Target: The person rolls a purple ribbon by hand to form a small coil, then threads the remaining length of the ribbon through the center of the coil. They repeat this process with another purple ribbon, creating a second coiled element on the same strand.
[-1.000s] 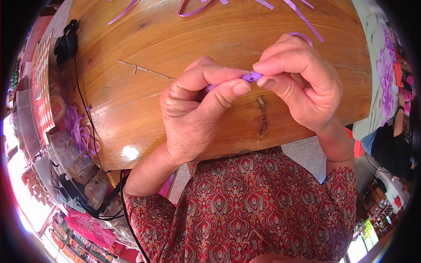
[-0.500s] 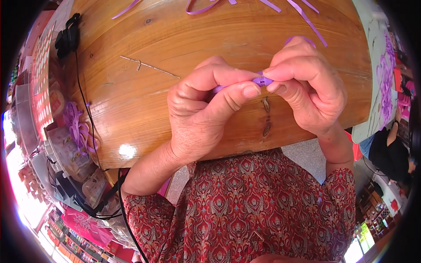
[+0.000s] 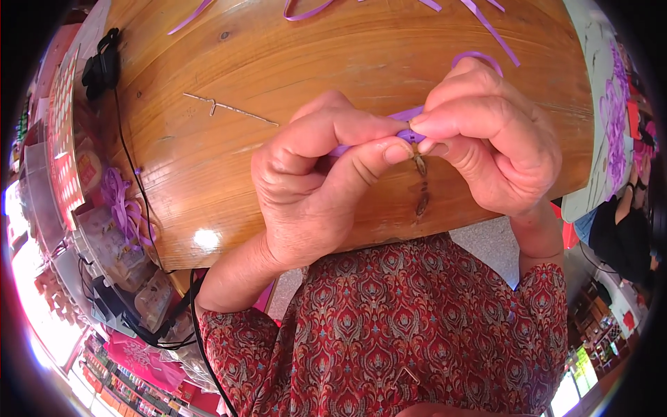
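Pinching purple ribbon in both hands over wooden table; exact shape unclear

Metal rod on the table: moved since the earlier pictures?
No. The rod shows no clear shift either way against the wood knot beyond it.

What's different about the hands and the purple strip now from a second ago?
The left hand and right hand have shifted a little toward the person and slightly right. More of the purple strip now shows just beyond where they pinch. Both still hold on; nothing was let go. The thin metal tool and purple ribbon bundle stayed put.
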Available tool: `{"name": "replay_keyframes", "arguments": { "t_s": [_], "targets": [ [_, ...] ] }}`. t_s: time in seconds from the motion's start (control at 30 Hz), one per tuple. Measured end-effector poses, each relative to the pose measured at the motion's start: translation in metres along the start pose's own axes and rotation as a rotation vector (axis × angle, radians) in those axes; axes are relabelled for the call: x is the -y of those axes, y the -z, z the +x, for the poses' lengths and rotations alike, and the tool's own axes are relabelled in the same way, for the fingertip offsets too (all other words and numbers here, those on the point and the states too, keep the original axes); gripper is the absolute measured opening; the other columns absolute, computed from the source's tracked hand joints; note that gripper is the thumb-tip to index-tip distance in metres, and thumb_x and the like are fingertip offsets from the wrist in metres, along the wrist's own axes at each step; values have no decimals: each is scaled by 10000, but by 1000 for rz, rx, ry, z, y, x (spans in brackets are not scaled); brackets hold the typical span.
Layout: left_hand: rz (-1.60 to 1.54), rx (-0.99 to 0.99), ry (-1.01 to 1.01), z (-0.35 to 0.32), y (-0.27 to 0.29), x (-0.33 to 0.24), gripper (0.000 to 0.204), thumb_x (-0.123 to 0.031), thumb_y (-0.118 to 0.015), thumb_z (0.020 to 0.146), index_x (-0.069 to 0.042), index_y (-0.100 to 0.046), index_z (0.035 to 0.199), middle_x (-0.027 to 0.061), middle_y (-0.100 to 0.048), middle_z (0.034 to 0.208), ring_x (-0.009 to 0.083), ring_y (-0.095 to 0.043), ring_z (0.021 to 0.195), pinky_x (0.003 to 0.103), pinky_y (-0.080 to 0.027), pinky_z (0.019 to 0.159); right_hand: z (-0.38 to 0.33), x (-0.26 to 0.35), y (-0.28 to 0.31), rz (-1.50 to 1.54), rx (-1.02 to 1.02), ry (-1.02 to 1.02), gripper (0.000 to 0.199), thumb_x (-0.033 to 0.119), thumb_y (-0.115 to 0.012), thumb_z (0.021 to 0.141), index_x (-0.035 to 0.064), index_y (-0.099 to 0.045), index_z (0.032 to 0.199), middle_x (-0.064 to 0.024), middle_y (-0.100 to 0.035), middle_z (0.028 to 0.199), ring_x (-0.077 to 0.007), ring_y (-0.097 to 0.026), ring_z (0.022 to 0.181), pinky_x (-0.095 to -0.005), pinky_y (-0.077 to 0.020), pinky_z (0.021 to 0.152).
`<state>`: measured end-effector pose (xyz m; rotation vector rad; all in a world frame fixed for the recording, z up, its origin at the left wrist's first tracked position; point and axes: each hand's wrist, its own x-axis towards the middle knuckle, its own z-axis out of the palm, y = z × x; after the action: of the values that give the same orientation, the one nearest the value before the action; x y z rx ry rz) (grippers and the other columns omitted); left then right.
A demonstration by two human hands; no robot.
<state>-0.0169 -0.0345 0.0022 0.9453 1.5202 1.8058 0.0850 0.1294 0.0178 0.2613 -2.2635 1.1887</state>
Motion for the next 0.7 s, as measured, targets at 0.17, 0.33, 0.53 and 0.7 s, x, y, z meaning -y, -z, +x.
{"name": "replay_keyframes", "arguments": {
  "t_s": [0.17,0.33,0.53,0.7],
  "targets": [
    [-156,-33,1,0,-2,6,98,5,-705,771,-27,-679,860,17,-587,749,80,-493,642,210,-378,582,-3,-1,-2,31,-19,-14,180,61,-700,763,-10,-611,902,-90,-607,785,-169,-513,625,-300,-373,590],
    [-93,36,11,-1,3,0,82,-2,-681,787,-14,-652,863,34,-566,764,106,-499,681,238,-393,630,-3,3,-3,26,-5,-13,183,79,-711,761,2,-608,891,-84,-602,788,-168,-515,635,-296,-378,577],
    [-105,43,36,-2,-1,-1,71,2,-668,800,-16,-648,865,39,-563,769,109,-501,678,244,-397,629,-5,7,-9,35,-27,-38,176,85,-710,767,12,-613,895,-72,-585,784,-166,-510,632,-279,-387,562],
    [-212,26,53,-1,-2,7,90,21,-665,806,-28,-671,881,21,-586,778,75,-502,660,210,-394,606,-6,2,-9,-11,-43,-26,179,80,-695,786,-17,-620,917,-84,-598,795,-163,-520,639,-280,-396,559]
  ]
}}
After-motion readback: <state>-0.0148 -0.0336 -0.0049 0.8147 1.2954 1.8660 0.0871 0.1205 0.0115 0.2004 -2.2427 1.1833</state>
